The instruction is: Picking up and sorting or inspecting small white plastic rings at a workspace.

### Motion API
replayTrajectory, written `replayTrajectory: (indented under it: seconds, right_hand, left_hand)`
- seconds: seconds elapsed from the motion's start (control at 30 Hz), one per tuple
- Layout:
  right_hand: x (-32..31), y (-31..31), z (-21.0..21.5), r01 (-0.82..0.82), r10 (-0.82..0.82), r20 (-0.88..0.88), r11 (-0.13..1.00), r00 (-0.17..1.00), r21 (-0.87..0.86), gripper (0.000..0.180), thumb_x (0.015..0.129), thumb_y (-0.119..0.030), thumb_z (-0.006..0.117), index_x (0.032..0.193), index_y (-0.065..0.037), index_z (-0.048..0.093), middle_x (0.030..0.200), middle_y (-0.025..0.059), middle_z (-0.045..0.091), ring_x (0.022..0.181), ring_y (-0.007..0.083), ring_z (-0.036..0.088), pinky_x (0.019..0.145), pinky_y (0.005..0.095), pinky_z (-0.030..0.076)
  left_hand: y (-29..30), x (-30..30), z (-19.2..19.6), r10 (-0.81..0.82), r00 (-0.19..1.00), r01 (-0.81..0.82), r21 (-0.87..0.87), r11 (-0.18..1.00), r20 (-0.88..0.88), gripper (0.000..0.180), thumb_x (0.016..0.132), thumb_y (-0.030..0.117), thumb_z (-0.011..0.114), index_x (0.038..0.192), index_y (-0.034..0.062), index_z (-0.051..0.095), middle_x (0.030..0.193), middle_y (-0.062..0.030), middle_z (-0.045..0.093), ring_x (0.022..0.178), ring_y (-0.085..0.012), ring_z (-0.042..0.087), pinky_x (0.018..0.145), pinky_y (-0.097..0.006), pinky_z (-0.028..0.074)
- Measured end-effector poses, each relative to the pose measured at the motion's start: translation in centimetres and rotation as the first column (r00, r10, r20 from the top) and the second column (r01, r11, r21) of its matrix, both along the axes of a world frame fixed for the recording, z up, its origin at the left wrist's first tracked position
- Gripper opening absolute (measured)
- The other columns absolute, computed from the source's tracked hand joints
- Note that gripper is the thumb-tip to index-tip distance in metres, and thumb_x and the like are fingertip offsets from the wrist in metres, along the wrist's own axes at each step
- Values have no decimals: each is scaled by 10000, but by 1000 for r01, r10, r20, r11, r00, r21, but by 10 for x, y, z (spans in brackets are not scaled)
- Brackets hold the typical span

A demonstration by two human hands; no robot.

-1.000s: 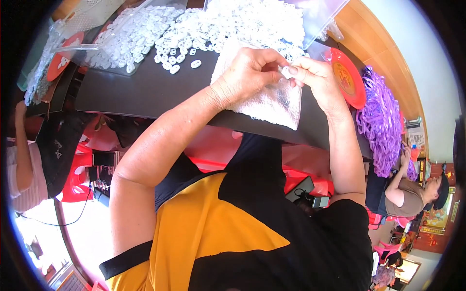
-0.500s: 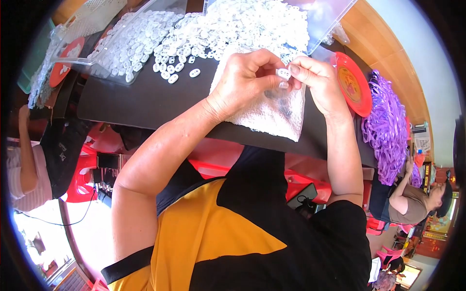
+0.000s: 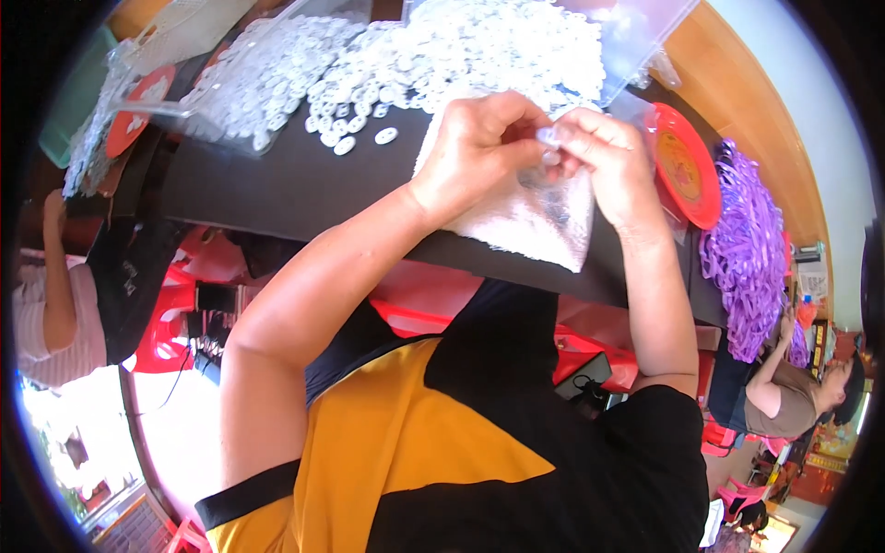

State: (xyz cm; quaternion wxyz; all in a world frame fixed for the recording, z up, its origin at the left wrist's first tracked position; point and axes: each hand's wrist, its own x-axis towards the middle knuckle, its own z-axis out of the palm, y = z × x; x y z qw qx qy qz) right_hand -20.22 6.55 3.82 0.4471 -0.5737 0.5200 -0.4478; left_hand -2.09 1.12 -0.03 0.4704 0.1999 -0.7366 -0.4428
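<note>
My left hand (image 3: 477,147) and my right hand (image 3: 604,157) meet over a white cloth (image 3: 544,230), thumbs and fingertips pinched together. Between them is a small white oval piece (image 3: 548,137), mostly covered by the fingers and a little blurred. Both hands are closed on it. Just beyond them spreads a big heap of similar white oval pieces (image 3: 507,46) with holes in them. One loose oval piece (image 3: 386,135) lies apart on the dark table, to the left of my left hand.
Clear plastic trays (image 3: 636,46) hold the heap on the dark table (image 3: 267,189). Right of my right hand are a red plate (image 3: 687,166) and a bundle of purple ribbons (image 3: 742,258). One person (image 3: 793,392) is at far right, another (image 3: 64,313) at far left.
The white piece has turned between my fingertips and shows less of its face. The whole view has shifted slightly, so the table and things on it sit further right.
</note>
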Motion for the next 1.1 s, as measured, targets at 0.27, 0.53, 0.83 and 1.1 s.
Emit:
replayTrajectory:
  seconds: [0.27, 0.53, 0.83, 1.1]
  right_hand:
    - [10, -16, 29, -2, 20, 109, 987, 994, -160, 263, 941, -243, 564, 883, 4, 635, 610, -6, 501, 622, 131, 554, 602, 235, 380]
    - [16, -28, 5, -7, 3, -19, 981, 1000, -192, 257, 950, -254, 560, 878, -18, 632, 594, -25, 462, 625, 109, 530, 605, 227, 355]
    - [3, -33, 3, 109, -96, 60, 952, 994, -287, 232, 929, -222, 597, 828, -17, 638, 579, -28, 454, 601, 86, 485, 588, 231, 353]
    - [-5, -41, -9, 86, -77, 42, 950, 996, -302, 216, 914, -209, 625, 821, -14, 638, 596, -31, 482, 560, 56, 449, 533, 201, 341]
  left_hand:
    - [-11, 55, 72, 349, 914, -323, 149, 935, -206, 124, 798, 122, 745, 844, 19, 692, 665, -33, 647, 506, -72, 572, 446, -233, 443]
    - [-63, 138, 115, 864, 482, -529, -834, 155, -145, 165, 697, -8, 691, 855, -27, 647, 648, -100, 573, 598, -176, 570, 566, -315, 469]
    - [-18, 11, 5, 259, 932, -116, -467, 877, 255, 72, 754, 45, 640, 818, 44, 675, 814, -111, 642, 763, -312, 634, 688, -392, 511]
    - [-23, -16, -8, 179, 834, 105, -468, 878, 522, 79, 780, 60, 658, 856, 37, 660, 780, -78, 606, 717, -224, 608, 672, -331, 495]
